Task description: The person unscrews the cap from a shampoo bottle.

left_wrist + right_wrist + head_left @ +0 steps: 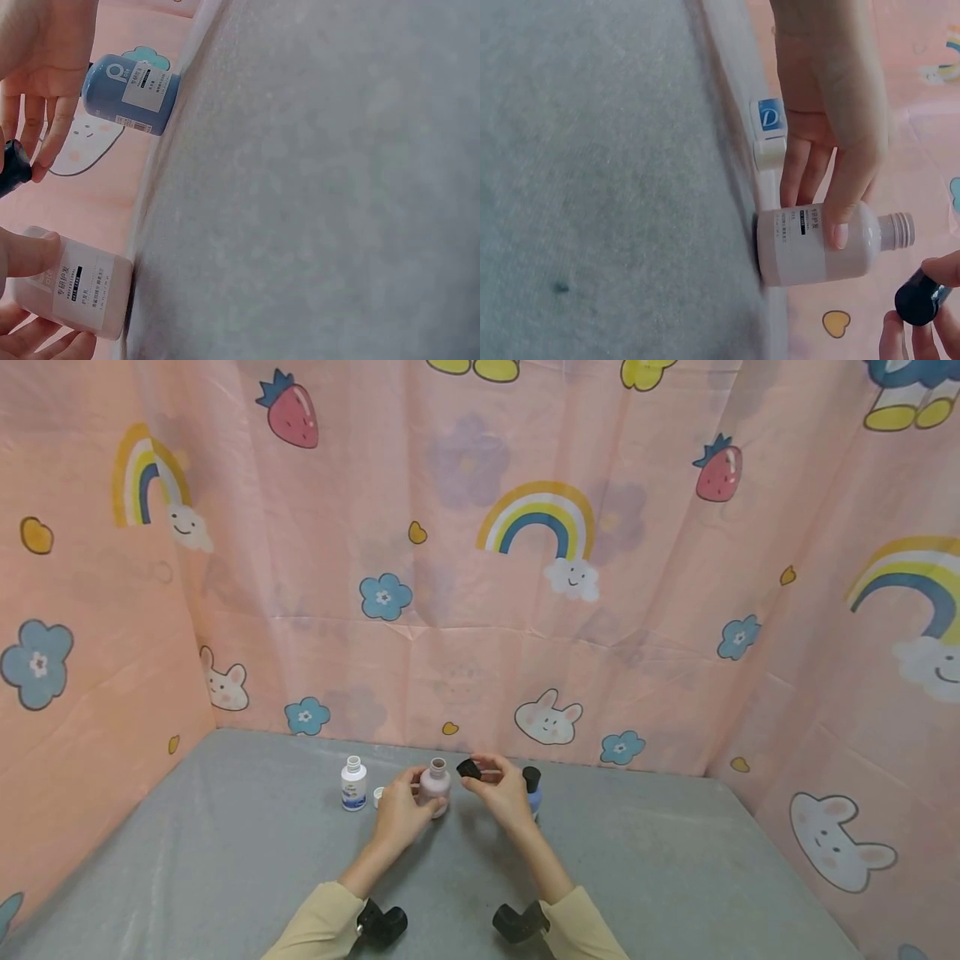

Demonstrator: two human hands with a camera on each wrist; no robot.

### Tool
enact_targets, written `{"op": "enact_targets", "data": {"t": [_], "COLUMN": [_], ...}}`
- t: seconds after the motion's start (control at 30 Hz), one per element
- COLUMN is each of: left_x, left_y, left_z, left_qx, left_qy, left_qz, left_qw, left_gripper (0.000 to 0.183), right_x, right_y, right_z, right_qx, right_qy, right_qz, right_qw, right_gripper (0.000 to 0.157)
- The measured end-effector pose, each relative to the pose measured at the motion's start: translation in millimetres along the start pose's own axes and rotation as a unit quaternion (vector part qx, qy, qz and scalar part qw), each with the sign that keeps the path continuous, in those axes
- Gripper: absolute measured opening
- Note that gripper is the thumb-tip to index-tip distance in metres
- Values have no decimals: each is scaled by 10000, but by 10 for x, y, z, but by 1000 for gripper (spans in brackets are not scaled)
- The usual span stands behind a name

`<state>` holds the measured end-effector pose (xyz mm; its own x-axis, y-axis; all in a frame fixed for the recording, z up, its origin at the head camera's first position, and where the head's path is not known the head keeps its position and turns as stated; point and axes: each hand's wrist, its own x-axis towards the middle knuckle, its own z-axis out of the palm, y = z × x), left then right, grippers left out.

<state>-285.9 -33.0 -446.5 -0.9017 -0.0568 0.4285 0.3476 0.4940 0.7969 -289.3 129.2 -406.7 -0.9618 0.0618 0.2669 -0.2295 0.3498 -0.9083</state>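
My left hand (402, 814) grips a pale pink bottle (435, 787) that stands upright on the table, its threaded neck uncapped. Thumb and fingers wrap its sides, as the right wrist view shows. To the right of its mouth, my right hand (504, 792) pinches a black cap (468, 768) in the air, apart from the bottle. Just beyond the right hand stands a blue bottle (129, 94) with a black cap, partly hidden by that hand in the head view. Left of the left hand is an uncapped white bottle (353, 783) with a blue label.
A small white cap (378, 797) lies between the white bottle and the left hand. The grey-covered table (675, 860) meets a pink patterned curtain (465, 677) behind and at both sides. Black wrist cameras (382, 925) sit on both forearms.
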Motion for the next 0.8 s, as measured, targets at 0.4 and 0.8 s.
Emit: {"op": "enact_targets", "data": {"t": [0.4,0.8], "left_x": [-1,-17], "left_y": [-24,-29], "left_z": [-13,-60], "left_qx": [-4,157], "left_qy": [14,-153], "left_qz": [-1,-167], "left_qw": [10000,9996], "left_gripper": [51,53], "right_x": [17,47], "right_y": [12,72], "right_z": [12,22], "right_qx": [-286,-401], "right_qy": [-114,-493], "right_qz": [-116,-130], "right_qw": [9995,9979], "right_gripper": [36,38]}}
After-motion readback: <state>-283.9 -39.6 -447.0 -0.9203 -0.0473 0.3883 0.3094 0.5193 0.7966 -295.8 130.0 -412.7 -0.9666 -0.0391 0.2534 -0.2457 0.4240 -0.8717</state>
